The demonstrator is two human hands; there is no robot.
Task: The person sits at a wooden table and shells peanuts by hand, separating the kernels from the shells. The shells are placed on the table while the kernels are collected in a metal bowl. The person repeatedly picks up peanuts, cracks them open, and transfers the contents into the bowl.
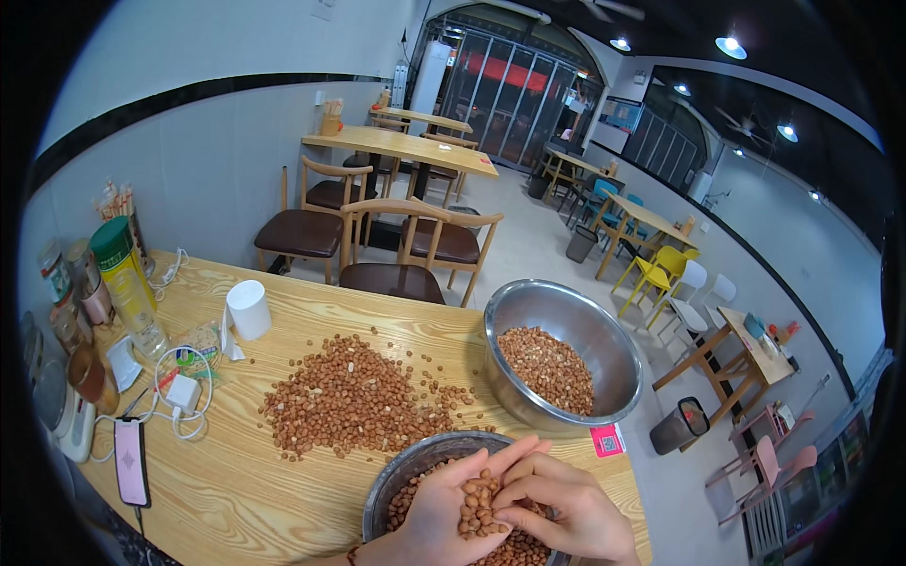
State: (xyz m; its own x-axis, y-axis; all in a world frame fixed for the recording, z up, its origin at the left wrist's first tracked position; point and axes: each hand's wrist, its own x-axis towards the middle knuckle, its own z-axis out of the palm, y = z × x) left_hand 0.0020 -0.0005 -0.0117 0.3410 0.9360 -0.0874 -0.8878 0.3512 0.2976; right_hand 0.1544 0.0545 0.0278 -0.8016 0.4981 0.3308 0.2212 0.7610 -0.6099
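My left hand (442, 506) is cupped palm up over a dark metal bowl (386, 474) and holds a small heap of peanuts (480, 504). Fingertips of my right hand (573, 506) touch the peanuts in that palm; whether they pinch one is hidden. More reddish-brown peanuts fill the dark bowl beneath both hands. Beyond it, a loose pile of peanuts (340, 400) lies on the wooden table (233, 488), with strays around its edge. A larger stainless steel bowl (616, 339), partly filled with peanuts of a lighter look, stands at the table's right edge.
A paper roll (248, 310), a white charger with cable (184, 393), a phone (132, 463), a clear bottle (141, 318) and several jars stand or lie at the left. Behind the table are wooden chairs (393, 281). A waste bin (678, 426) stands on the floor at the right.
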